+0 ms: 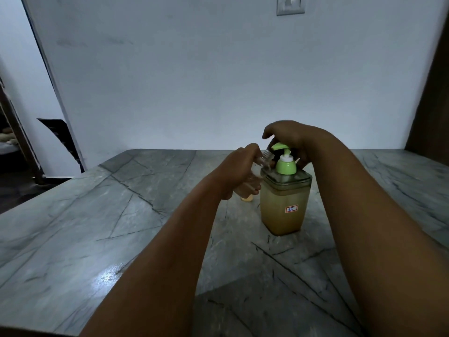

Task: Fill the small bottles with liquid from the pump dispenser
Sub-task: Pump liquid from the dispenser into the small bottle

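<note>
A square clear pump dispenser [284, 207] with yellowish liquid and a green pump head stands on the grey marble counter [97, 227]. My left hand [240, 169] grips a small clear bottle [263, 160], tilted so that its threaded mouth lies just under the green spout. My right hand [294, 137] arches over the pump head, its fingers resting on top of it. Below my left hand a second small bottle [246, 198] with yellowish content stands on the counter, mostly hidden.
A pale wall rises right behind the counter, with a switch plate [290, 6] high up. A dark chair [60, 139] and a doorway lie to the left. A dark wooden panel [430, 105] borders the right side.
</note>
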`<state>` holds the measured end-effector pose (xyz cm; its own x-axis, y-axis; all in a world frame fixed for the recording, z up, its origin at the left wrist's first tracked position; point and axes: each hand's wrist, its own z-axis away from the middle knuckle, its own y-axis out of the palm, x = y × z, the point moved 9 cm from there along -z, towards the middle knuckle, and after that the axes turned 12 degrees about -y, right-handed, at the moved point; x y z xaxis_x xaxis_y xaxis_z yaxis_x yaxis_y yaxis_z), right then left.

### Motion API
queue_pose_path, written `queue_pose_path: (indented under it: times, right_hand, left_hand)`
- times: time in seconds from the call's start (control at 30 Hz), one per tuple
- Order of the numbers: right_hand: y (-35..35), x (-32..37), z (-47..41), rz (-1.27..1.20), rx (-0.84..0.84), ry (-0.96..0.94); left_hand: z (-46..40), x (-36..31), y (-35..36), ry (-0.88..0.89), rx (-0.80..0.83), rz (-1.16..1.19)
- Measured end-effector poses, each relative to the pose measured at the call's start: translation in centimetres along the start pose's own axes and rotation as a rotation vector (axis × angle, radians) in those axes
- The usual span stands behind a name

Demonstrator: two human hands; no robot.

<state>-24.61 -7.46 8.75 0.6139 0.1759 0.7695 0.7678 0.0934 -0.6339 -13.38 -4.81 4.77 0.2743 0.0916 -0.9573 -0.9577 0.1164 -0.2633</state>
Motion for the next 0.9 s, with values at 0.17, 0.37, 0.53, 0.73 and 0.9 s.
queue_pose_path:
  times: [0.17, 0.37, 0.53, 0.73, 0.9]
  right_hand:
    - [-0.6, 0.2, -0.2, 0.019, -0.018, 0.000]
    - [0.8, -0.4, 0.4, 0.007, 0.105, 0.067]
    - [0.7, 0.5, 1.0, 0.123, 0.080, 0.012]
    - [0.9, 1.3, 0.9, 0.272, 0.069, -0.053]
    - [0.8, 0.2, 0.9, 0.120, 0.068, 0.025]
  left_hand:
    - [-0.1, 0.0, 0.0, 0.000, 0.012, 0.017]
    - [0.0, -0.1, 0.0, 0.013, 0.013, 0.034]
    - [0.0, -0.1, 0.0, 0.012, 0.009, 0.034]
    - [-0.3, 0.1, -0.1, 0.013, 0.012, 0.049]
    - [-0.2, 0.1, -0.1, 0.004, 0.013, 0.038]
